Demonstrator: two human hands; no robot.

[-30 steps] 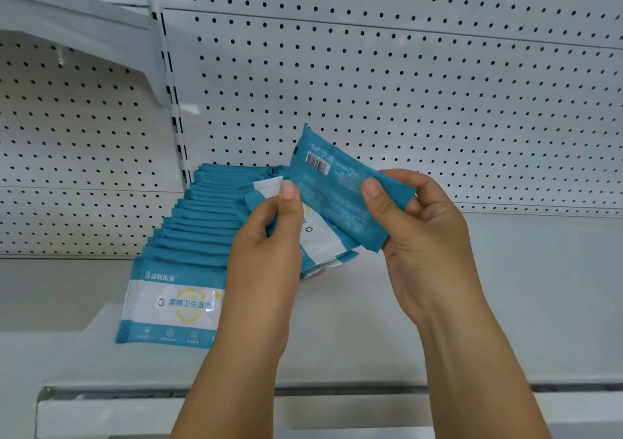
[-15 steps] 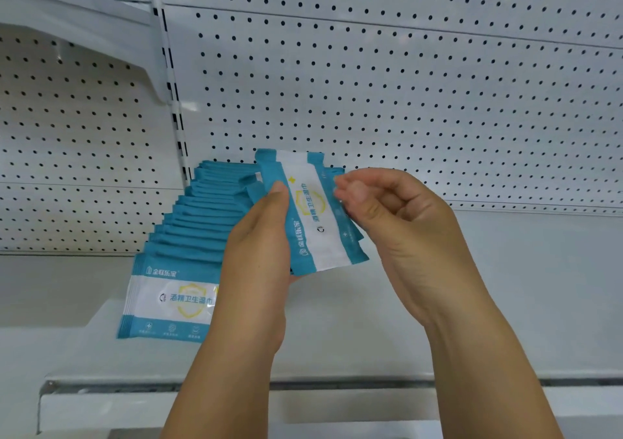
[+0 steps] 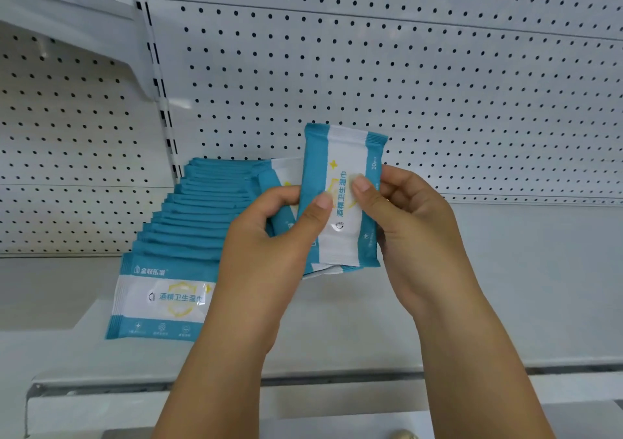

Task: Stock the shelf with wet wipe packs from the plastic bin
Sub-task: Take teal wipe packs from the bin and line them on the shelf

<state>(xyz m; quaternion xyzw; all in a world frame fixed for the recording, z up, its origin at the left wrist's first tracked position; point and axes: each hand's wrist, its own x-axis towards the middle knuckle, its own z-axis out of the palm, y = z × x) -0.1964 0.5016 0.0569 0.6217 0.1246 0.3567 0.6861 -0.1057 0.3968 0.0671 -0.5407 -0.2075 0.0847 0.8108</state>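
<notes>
Both hands are up in front of the shelf [image 3: 526, 290] now, sharing one pack [image 3: 346, 157]. It stands on end, printed face towards us, white middle band between teal edges, the lettering running up its length. It is in the air, clear of the shelf board, with the pegboard [image 3: 371, 67] behind its top edge.

The left grip [image 3: 266, 253] is curled: its thumb presses flat on the pack's left teal band, and the fingers wrap around behind. That same grip has more packs tucked behind the front one. A white and teal corner of the spare packs [image 3: 285, 173] pokes out, tilted to the left, and their lower edges show under the front pack. How many there are, I cannot tell.

The right grip [image 3: 414, 236] pinches the pack's right side, thumb on the white face, fingers bent behind the right edge.

Just to the left, the row [image 3: 202, 216] already lies on the shelf, pack overlapping pack, running from near the front lip back to the pegboard. Its front pack [image 3: 161, 300] lies flat, label up. The held packs sit beside the far end of this row, partly covering it from here.

A slotted post [image 3: 161, 101] runs up the back panel left of the row, with an upper shelf [image 3: 67, 17] jutting out beside it.
</notes>
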